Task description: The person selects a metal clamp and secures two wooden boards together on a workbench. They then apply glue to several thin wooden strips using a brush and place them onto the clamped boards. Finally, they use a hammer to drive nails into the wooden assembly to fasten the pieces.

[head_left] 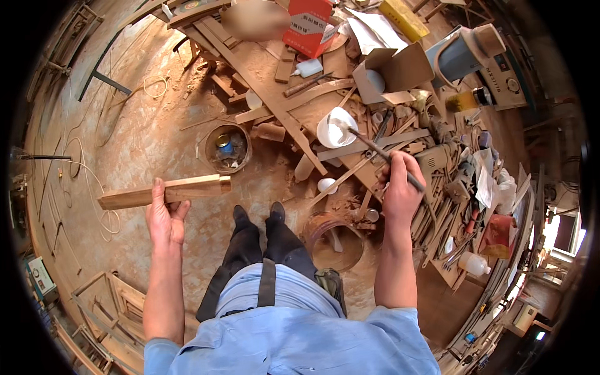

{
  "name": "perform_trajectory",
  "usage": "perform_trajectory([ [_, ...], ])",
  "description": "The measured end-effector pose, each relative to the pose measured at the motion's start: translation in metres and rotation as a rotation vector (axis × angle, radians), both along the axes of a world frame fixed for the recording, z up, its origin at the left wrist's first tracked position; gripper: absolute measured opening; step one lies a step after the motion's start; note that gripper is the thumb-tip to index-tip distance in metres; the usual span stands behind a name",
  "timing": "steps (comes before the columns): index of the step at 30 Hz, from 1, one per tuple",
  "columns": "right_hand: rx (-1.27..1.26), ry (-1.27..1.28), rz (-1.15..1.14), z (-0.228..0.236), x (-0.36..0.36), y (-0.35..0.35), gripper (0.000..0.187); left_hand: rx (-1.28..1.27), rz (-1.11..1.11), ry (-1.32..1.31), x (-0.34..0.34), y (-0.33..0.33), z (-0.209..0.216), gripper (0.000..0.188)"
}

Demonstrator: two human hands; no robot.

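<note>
My left hand (166, 217) is closed around a short squared wooden piece (199, 187), held out level over the floor. A stepped end, like a tenon, shows at the right tip of the wood. My right hand (402, 189) grips a brush (377, 149) by its dark handle. The brush's tip reaches into a white tub (324, 132) on the cluttered bench; white paste, possibly glue, coats the inside. Bristles are not clearly visible in the paste.
Wood strips, tools and scraps crowd the bench (294, 115). An open cardboard box (400, 67), a red box (308, 28) and a jar of yellow liquid (465, 100) stand farther back. Two buckets, one round bin (210, 150) and one dusty pail (357, 250), sit on the floor.
</note>
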State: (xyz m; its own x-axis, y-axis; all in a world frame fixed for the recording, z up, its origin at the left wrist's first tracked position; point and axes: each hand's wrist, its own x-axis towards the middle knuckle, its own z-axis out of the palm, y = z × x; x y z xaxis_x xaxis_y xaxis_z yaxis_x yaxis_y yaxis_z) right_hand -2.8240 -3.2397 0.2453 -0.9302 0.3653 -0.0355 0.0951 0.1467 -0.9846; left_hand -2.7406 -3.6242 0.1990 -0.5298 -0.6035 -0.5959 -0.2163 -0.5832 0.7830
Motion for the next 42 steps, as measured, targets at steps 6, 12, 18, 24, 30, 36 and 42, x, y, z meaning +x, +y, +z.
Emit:
perform_trajectory([
  [6,-0.049,-0.24,0.025,-0.098,-0.069,0.038,0.022,-0.212,-0.089,-0.061,0.021,-0.004,0.001,0.036],
  [12,-0.524,-0.386,0.323,-0.149,-0.069,0.089,0.063,-0.665,-0.265,-0.349,0.069,-0.043,0.033,0.028],
  [18,-0.527,-0.651,0.23,-0.167,-0.015,0.137,0.039,-1.095,-0.163,-0.585,0.172,-0.079,0.008,0.042],
  [24,-0.276,-0.918,0.546,-0.122,0.098,-0.058,0.039,-0.898,-0.145,-0.662,0.312,-0.063,-0.023,0.049],
  [30,-0.095,-0.598,1.088,-0.096,0.184,-0.213,0.038,-0.767,0.038,-0.75,0.485,-0.038,-0.051,0.05],
  [36,0.08,-0.821,1.382,-0.117,0.259,-0.321,0.04,-0.608,0.317,-0.886,0.663,-0.018,-0.058,0.051],
  [42,0.557,-0.731,1.753,-0.169,0.389,-0.428,0.033,-0.501,0.668,-1.083,0.801,0.005,-0.039,0.05],
])
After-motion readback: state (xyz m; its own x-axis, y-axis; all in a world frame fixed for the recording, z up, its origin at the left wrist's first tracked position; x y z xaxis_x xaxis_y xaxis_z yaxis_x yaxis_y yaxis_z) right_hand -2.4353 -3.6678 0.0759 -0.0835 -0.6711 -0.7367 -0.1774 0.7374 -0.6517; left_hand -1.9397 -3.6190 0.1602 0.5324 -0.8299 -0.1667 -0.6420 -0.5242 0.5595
